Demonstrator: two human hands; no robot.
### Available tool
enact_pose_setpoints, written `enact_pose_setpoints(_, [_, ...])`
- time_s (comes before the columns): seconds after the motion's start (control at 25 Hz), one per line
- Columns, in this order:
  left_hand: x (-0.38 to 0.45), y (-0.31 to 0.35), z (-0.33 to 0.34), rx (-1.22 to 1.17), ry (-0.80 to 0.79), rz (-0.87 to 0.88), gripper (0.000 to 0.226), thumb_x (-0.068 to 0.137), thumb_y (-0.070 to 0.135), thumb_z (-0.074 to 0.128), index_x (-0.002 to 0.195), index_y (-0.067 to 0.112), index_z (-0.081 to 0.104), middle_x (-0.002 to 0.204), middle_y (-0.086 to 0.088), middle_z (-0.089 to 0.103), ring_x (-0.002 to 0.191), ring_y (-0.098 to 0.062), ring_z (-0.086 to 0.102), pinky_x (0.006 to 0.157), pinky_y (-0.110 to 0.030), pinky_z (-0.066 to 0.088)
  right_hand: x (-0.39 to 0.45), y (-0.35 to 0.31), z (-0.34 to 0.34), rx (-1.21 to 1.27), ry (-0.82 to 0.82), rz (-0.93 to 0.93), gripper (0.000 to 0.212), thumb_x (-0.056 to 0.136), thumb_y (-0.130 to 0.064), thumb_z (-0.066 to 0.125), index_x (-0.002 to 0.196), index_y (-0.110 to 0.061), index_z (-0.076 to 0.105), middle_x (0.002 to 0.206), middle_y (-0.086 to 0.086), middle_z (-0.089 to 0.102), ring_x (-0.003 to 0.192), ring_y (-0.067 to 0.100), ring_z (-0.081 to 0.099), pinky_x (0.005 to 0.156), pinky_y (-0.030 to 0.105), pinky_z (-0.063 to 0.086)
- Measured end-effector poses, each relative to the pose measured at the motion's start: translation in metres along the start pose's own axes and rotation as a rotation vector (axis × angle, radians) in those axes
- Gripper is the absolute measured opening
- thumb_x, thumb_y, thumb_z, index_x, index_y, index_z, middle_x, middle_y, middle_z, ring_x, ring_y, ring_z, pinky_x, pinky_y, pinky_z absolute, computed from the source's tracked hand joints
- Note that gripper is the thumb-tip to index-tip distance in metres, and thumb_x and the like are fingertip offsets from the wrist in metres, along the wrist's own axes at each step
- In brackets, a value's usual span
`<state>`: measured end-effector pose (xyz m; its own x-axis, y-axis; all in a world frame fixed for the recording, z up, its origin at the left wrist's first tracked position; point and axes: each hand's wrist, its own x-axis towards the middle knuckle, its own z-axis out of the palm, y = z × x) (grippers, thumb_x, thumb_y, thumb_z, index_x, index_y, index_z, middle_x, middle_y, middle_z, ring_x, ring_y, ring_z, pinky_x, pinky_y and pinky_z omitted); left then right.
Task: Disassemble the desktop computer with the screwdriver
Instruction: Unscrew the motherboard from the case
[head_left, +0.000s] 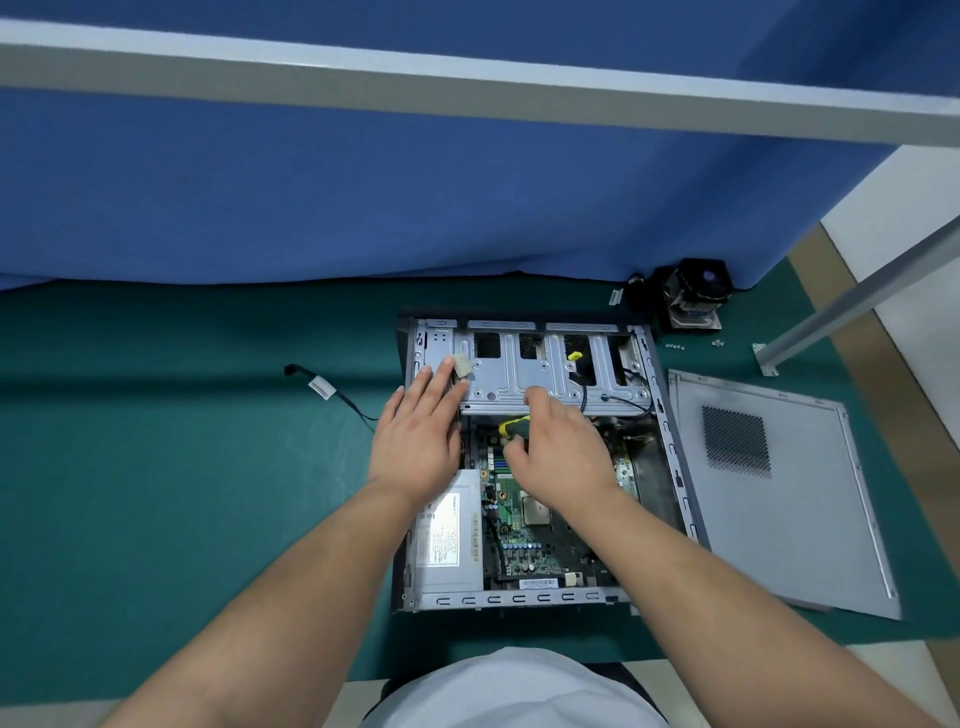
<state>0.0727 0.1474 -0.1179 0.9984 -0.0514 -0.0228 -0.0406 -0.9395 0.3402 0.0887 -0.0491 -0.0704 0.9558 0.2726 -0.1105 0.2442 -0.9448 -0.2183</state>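
Left hand (418, 434): fingers straight, flat on computer case (670, 467) drive cage | Right hand (558, 457): curled, gripping yellow-green screwdriver (513, 423) above motherboard (524, 540)

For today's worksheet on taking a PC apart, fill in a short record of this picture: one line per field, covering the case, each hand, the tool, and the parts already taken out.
case: open case flat on the green mat, motherboard and power supply inside
left hand: left hand flat on the drive cage, beside a white connector
right hand: right hand grips the screwdriver
removed: side panel right of case; cooler and screws behind it; cable to the left
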Motion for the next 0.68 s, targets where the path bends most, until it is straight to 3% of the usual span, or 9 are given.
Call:
enact_pose_setpoints(0.12, [0.0008, 0.0001, -0.0009, 0.000, -0.007, -0.002, 0.058, 0.102, 0.032, 0.042, 0.159, 0.036, 0.030, 0.172, 0.015, 0.000, 0.159, -0.013, 0.006, 0.128, -0.043, 0.013, -0.0003, 0.0011, 0.0014, -0.039, 0.005, 0.017, 0.038, 0.107, -0.050, 0.031, 0.124, -0.017, 0.037, 0.088, 0.003, 0.064, 0.074, 0.027, 0.064, 0.050, 0.033, 0.042])
enact_pose_setpoints(0.16, [0.0007, 0.0000, -0.0010, -0.001, -0.008, -0.002, 0.058, 0.102, 0.032, 0.042, 0.159, 0.036, 0.030, 0.172, 0.014, 0.000, 0.159, -0.013, 0.006, 0.128, -0.043, 0.013, 0.0004, 0.0020, 0.0027, -0.046, 0.003, -0.030, 0.035, 0.107, -0.047, 0.033, 0.122, -0.016, 0.039, 0.090, 0.003, 0.064, 0.078, 0.027, 0.064, 0.052, 0.034, 0.042])
enact_pose_setpoints(0.24, [0.0000, -0.0004, -0.0009, -0.002, -0.006, 0.001, 0.059, 0.102, 0.031, 0.043, 0.159, 0.036, 0.030, 0.172, 0.014, 0.001, 0.159, -0.013, 0.006, 0.128, -0.043, 0.013, 0.0018, 0.0040, 0.0037, 0.055, 0.033, -0.070, 0.030, 0.104, -0.037, 0.047, 0.123, -0.014, 0.045, 0.106, 0.006, 0.061, 0.095, 0.026, 0.060, 0.072, 0.037, 0.049])
enact_pose_setpoints(0.36, [0.0002, -0.0010, 0.0000, -0.005, 0.001, -0.001, 0.059, 0.101, 0.031, 0.043, 0.158, 0.036, 0.031, 0.172, 0.015, 0.003, 0.158, -0.013, 0.007, 0.128, -0.043, 0.014, 0.0021, 0.0036, 0.0055, 0.290, 0.033, 0.053, 0.028, 0.096, -0.028, 0.059, 0.120, -0.015, 0.049, 0.112, 0.003, 0.053, 0.104, 0.025, 0.055, 0.087, 0.036, 0.047])
enact_pose_setpoints(0.44, [0.0006, -0.0012, 0.0004, -0.005, 0.001, 0.000, 0.059, 0.101, 0.031, 0.043, 0.158, 0.037, 0.031, 0.172, 0.015, 0.003, 0.158, -0.013, 0.007, 0.128, -0.042, 0.013, -0.0002, 0.0008, 0.0074, 0.308, 0.000, 0.139, 0.030, 0.098, -0.039, 0.053, 0.120, -0.020, 0.045, 0.108, 0.003, 0.057, 0.094, 0.025, 0.059, 0.077, 0.040, 0.052])
enact_pose_setpoints(0.56, [0.0006, -0.0016, 0.0011, -0.003, 0.006, -0.001, 0.059, 0.101, 0.031, 0.043, 0.158, 0.036, 0.031, 0.172, 0.015, 0.002, 0.158, -0.013, 0.007, 0.128, -0.042, 0.012, -0.0002, 0.0006, 0.0083, 0.144, -0.020, 0.132, 0.035, 0.104, -0.056, 0.034, 0.113, -0.022, 0.038, 0.083, 0.003, 0.064, 0.068, 0.029, 0.063, 0.052, 0.036, 0.048])
enact_pose_setpoints(0.68, [0.0007, -0.0018, 0.0011, -0.003, 0.005, -0.001, 0.058, 0.102, 0.031, 0.042, 0.158, 0.036, 0.031, 0.172, 0.015, 0.002, 0.158, -0.013, 0.007, 0.128, -0.041, 0.012, 0.0011, 0.0014, 0.0051, 0.118, 0.003, 0.025, 0.029, 0.099, -0.037, 0.048, 0.117, -0.018, 0.038, 0.099, 0.005, 0.061, 0.088, 0.028, 0.061, 0.063, 0.037, 0.047])
